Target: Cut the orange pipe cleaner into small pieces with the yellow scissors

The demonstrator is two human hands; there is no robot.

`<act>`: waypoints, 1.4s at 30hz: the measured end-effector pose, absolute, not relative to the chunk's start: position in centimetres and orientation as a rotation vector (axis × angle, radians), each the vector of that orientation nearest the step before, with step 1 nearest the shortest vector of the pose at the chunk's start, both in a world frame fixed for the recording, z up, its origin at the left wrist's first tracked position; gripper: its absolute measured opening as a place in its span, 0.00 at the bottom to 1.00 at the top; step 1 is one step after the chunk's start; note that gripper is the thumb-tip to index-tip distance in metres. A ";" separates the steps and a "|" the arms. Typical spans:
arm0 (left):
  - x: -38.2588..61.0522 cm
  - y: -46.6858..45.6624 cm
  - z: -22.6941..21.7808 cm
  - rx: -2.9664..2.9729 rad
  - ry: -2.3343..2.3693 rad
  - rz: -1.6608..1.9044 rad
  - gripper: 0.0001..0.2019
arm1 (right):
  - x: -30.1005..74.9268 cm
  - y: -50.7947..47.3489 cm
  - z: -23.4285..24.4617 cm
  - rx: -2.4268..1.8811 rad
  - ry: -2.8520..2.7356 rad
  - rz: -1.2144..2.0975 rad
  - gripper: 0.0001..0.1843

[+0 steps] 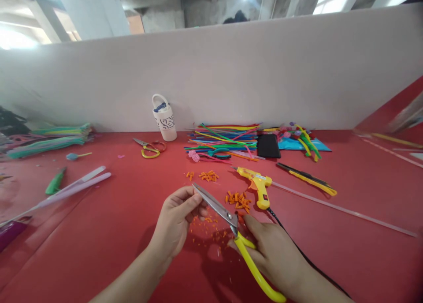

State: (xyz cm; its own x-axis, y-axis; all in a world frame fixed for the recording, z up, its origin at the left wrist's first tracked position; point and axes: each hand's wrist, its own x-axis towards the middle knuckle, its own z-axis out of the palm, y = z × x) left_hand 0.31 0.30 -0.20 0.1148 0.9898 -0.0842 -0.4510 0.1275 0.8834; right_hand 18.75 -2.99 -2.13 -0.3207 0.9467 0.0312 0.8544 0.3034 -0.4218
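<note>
My right hand (276, 252) grips a pair of scissors (218, 208) with a yellow handle, blades pointing up and left. A bit of orange-red shows by its fingers; I cannot tell what it is. At the blade tips, my left hand (176, 219) has thumb and fingers pinched together; whatever they hold is hidden. Just beyond the hands lie small piles of short orange pieces (238, 200), another heap of orange pieces (209, 176) and fine orange trimmings (211, 228) scattered on the red table (132, 223).
A yellow glue gun (259, 184) with a black cord lies right of the piles, a yellow-and-black tool (307, 178) beyond it. Colourful pipe cleaners (221, 140), a black flat object (269, 146), other scissors (148, 148) and a white cup (165, 124) line the partition (211, 73).
</note>
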 end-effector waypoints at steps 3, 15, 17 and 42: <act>0.3 0.4 -0.3 0.822 0.855 1.243 0.04 | 19.0 -2.7 -2.2 -1.687 -2.275 0.474 0.15; 1.7 -0.6 -0.8 0.779 0.745 0.856 0.03 | 18.1 -2.3 -1.7 -1.415 -1.553 1.225 0.08; 2.1 -0.9 -1.1 0.796 0.742 0.776 0.05 | 17.9 -2.5 -1.7 -1.340 -1.435 1.365 0.09; 0.8 0.2 -0.4 0.818 0.921 1.293 0.02 | 19.2 -2.6 -1.2 -1.662 -2.218 0.477 0.18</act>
